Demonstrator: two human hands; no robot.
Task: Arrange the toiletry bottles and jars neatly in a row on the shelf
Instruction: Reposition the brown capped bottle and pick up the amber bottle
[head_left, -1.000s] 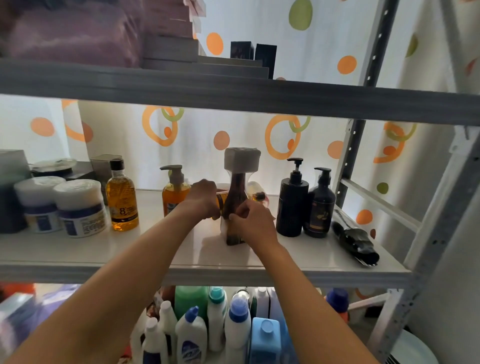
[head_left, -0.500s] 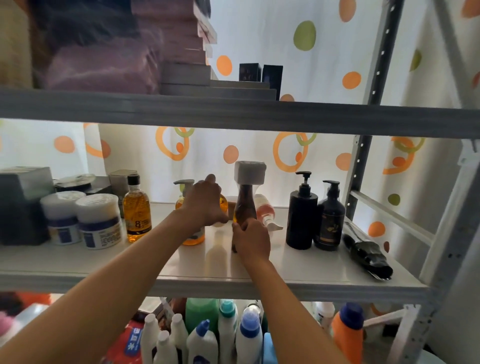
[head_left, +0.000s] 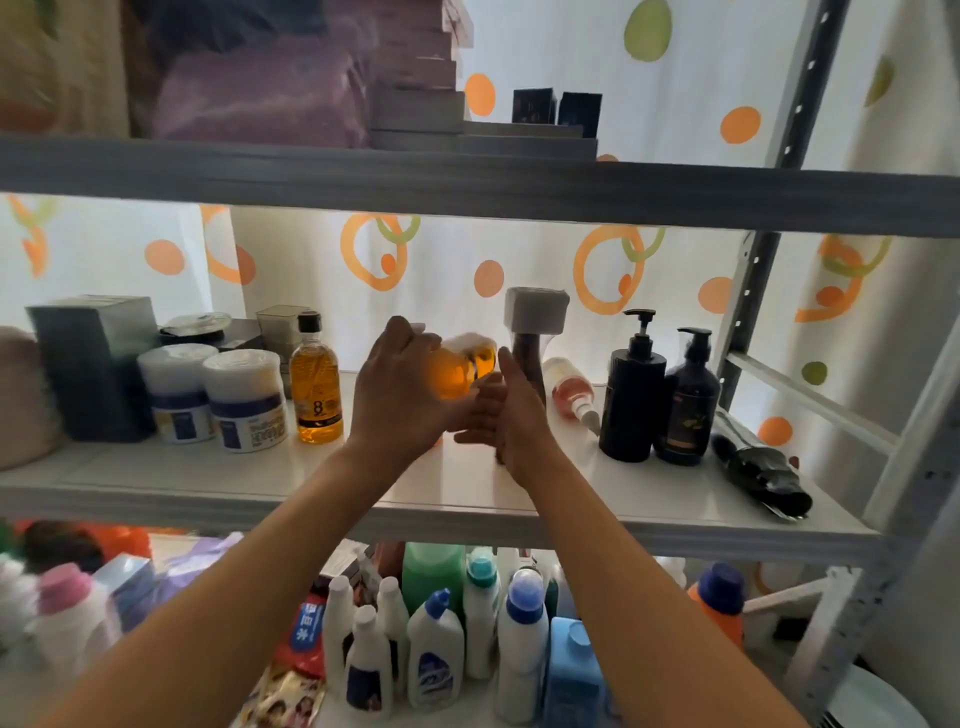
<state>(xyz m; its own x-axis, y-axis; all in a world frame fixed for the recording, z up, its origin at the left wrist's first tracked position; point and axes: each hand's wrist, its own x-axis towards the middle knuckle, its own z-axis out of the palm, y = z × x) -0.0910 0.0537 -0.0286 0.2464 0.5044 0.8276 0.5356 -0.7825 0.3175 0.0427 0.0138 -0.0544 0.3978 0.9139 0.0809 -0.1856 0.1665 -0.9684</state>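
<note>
On the white shelf (head_left: 623, 501) stand two white jars (head_left: 244, 400), an amber bottle with a black cap (head_left: 316, 387) and two black pump bottles (head_left: 631, 397). My left hand (head_left: 400, 387) grips a blurred orange bottle (head_left: 460, 366), lifted off the shelf and tilted. Just to its right, my right hand (head_left: 514, 415) has its fingers spread beside the orange bottle's lower end, holding nothing. Behind that hand stands a brown bottle with a white square cap (head_left: 536, 317), its lower part hidden. A pale pink bottle (head_left: 570, 394) lies on its side next to it.
A grey box (head_left: 93, 364) and small containers fill the shelf's far left. A black object (head_left: 758, 478) lies at the right end by the metal upright (head_left: 748, 306). The upper shelf beam (head_left: 467, 182) hangs close above. Several cleaning bottles (head_left: 436, 654) crowd the lower shelf.
My left hand has lifted the orange bottle off the shelf and tilted it. My right hand has let go of the brown bottle and spread its fingers.
</note>
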